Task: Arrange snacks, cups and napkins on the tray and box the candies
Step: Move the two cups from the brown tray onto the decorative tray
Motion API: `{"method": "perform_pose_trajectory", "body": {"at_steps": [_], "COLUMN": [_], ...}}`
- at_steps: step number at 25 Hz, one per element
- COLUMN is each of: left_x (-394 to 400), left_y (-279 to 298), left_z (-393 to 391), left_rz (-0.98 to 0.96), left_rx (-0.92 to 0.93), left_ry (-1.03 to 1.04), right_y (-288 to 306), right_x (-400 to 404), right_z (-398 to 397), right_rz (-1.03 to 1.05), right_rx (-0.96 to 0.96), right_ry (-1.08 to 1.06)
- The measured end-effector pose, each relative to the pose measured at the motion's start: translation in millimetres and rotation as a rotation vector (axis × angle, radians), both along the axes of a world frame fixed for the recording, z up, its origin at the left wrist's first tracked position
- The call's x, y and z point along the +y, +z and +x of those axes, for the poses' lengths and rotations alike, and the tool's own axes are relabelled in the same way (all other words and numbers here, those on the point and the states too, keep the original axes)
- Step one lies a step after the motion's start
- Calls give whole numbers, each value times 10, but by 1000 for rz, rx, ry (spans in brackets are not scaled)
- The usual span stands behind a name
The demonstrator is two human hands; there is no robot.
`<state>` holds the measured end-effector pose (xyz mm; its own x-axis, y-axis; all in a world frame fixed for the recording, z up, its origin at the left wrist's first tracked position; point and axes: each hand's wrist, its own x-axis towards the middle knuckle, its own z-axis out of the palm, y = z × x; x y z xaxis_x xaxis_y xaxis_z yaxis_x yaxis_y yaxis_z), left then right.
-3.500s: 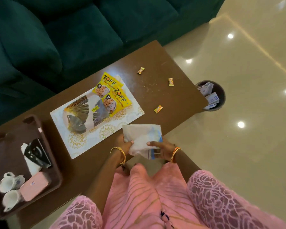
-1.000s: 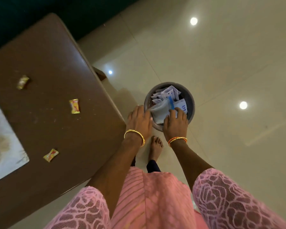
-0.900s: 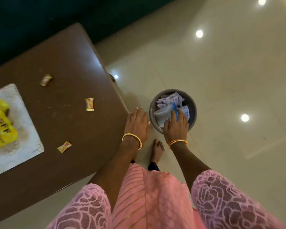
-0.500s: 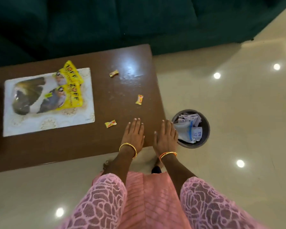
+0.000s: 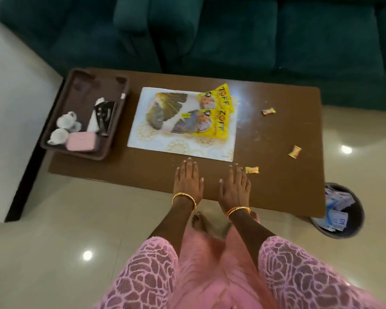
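My left hand (image 5: 188, 180) and my right hand (image 5: 235, 185) hover flat over the front edge of the brown table (image 5: 276, 186), fingers apart, holding nothing. Two yellow snack packets (image 5: 214, 114) lie on a white placemat (image 5: 165, 146) at the table's middle. Three wrapped candies lie loose: one (image 5: 252, 170) just right of my right hand, one (image 5: 294, 151) further right, one (image 5: 268, 111) at the back. A brown tray (image 5: 60, 101) on the left holds two white cups (image 5: 64, 128), a pink box (image 5: 82, 142) and napkins (image 5: 100, 115).
A dark bin (image 5: 352, 226) full of white and blue wrappers stands on the floor at the table's right front corner. A dark green sofa (image 5: 232, 34) runs behind the table. Glossy beige floor (image 5: 65, 219) lies in front.
I carried the white packet from the table to the bin and dropped it in. Both hands then came back empty over the table, and my view swung left to take in the tray.
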<state>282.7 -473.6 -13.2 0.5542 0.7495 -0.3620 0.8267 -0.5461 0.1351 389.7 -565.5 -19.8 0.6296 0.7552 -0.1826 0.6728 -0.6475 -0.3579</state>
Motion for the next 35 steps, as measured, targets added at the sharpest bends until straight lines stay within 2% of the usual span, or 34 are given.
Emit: {"method": "perform_pose_trajectory", "body": {"at_steps": [8,13,16,20,24,29,35], "left_x": [868,1443,1829,2454,2981,3520,3963], "left_y": [-61,-37,64,205,175,17,-217], "left_z": [-720,-989,-1177,-1653,-2238,-2942,-3472], "left_rz": [12,-33,-18,24,47,-21,-231], "left_rx": [29,32,-54,-237,-324,-263,-18], "left_ry": [216,338,494,743,903,986,858], "right_y": [-19,-17,50,201,266,226,10], "right_x": [1328,2085,2498,3174,3871,4599,5389], "right_z": [-587,-793,-879,-1061,-1415,-2116,-2770], "right_rz": [61,14,4,103,37,-85,-202], "right_rx": [33,82,80,137,217,330,394], "right_ry": [151,253,360,528,647,638,633]}}
